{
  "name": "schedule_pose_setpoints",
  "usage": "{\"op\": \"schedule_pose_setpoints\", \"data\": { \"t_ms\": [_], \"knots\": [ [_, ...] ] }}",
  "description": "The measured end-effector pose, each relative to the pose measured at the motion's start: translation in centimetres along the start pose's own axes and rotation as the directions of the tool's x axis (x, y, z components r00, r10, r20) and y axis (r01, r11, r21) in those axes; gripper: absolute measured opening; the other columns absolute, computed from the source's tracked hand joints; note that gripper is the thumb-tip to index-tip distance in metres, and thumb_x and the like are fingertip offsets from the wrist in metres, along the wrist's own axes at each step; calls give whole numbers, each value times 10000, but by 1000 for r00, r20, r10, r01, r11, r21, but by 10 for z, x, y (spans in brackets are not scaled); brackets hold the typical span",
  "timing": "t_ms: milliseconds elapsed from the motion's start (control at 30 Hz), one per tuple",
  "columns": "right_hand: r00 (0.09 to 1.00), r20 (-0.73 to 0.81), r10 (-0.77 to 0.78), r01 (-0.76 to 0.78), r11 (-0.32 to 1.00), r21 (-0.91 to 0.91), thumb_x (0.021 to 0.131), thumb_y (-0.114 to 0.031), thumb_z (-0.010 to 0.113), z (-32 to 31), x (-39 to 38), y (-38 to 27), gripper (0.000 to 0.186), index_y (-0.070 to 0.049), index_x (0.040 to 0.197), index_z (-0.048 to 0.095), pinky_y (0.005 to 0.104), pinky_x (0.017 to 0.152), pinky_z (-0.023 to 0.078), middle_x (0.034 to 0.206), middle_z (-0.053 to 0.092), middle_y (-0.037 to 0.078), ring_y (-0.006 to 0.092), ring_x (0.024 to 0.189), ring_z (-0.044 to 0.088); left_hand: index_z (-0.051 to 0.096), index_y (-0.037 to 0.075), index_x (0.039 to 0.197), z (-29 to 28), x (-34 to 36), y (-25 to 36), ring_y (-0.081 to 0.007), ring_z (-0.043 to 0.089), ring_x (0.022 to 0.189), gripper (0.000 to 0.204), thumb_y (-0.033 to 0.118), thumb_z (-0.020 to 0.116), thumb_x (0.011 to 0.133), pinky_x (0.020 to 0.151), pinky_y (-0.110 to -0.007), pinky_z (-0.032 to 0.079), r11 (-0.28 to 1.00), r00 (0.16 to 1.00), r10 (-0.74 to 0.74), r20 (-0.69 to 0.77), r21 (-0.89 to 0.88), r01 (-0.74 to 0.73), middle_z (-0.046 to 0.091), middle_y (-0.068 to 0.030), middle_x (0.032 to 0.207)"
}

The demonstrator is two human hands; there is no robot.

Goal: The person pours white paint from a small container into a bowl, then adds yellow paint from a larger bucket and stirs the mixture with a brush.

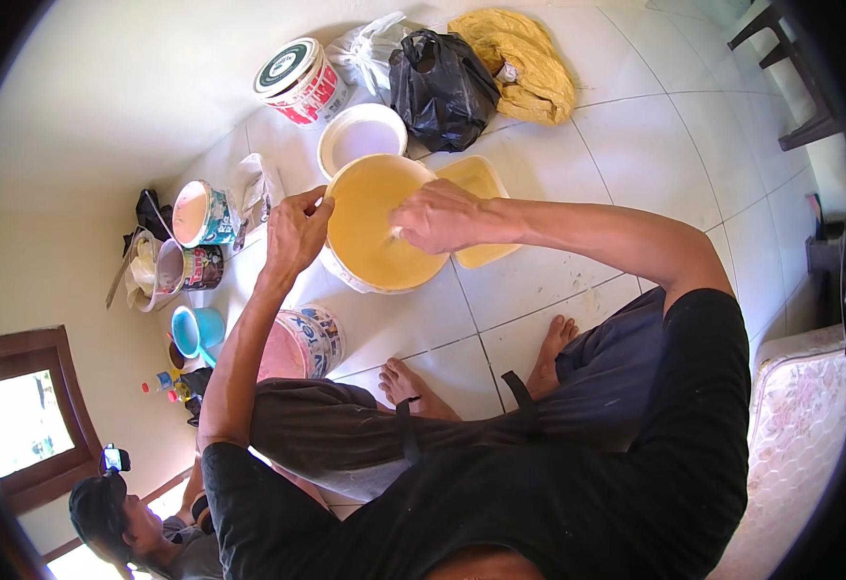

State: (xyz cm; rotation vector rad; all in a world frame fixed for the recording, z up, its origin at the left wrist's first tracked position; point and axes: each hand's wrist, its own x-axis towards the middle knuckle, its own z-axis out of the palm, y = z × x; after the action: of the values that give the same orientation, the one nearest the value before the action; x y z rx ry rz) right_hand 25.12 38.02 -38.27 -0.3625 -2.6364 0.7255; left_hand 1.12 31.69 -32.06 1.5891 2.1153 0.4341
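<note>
A large round bucket point(353, 275) with a white outer wall stands on the tiles before me, its inside coated or filled with pale yellow, paint-like stuff point(360, 217). My left hand point(295, 232) is closed on the bucket's left rim, with the thumb at the edge. Over the bucket's opening, my right hand point(439, 218) is clenched. A small whitish end pokes out at its left side; the rest of what it grips is hidden. A yellow rectangular tray point(488, 253) lies partly under my right forearm, against the bucket's right side.
Beyond the bucket are a white basin point(363, 135), a lidded tub point(299, 85), a black plastic bag point(444, 92) and a yellow sack point(529, 68). A pink-filled bucket point(328, 338) stands near my left knee. Smaller tubs point(218, 217) and a blue dipper point(208, 327) line the left wall. Another person point(143, 532) is at lower left.
</note>
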Motion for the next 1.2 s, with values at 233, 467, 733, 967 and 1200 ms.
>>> {"op": "schedule_pose_setpoints", "data": {
  "t_ms": [233,467,733,967,1200],
  "knots": [
    [986,93,135,-109,964,-241,756,-114,589,-19,0,22,143,9,705,639,509,582,513,674,645,248,436,639,655,731,114,1243,0,0,-6,-266,663,666,396,331,614,933,729,-404,513,1000,1000,8,-21,8,-8,697,-156,729],
    [995,95,-27,27,1000,-5,768,-79,601,-7,-8,5,94,6,728,596,519,519,457,657,617,235,439,594,612,732,101,1238,1,1,-7,-269,661,671,401,332,616,931,732,-405,511,1000,1000,-3,-19,-10,3,692,-162,730],
    [997,6,74,-72,981,-181,767,-88,599,-15,-2,24,105,12,734,594,531,523,467,647,618,230,443,589,617,739,102,1224,1,1,-6,-265,662,678,398,338,619,928,730,-402,511,999,1000,-7,-21,-32,6,694,-155,736],
    [988,151,20,-12,998,-58,773,-100,608,-13,-10,10,103,2,760,601,515,557,484,653,622,223,431,639,637,739,116,1228,1,0,-4,-271,672,698,397,344,622,925,746,-400,518,999,1000,-22,-3,-46,22,701,-164,753],
    [997,12,78,-76,990,-123,785,-79,599,-6,-6,25,87,3,784,628,516,560,482,643,615,219,430,617,620,737,114,1230,1,1,-7,-280,675,701,387,324,625,926,742,-401,519,999,1000,9,-10,-33,-9,706,-169,762]
  ]
}}
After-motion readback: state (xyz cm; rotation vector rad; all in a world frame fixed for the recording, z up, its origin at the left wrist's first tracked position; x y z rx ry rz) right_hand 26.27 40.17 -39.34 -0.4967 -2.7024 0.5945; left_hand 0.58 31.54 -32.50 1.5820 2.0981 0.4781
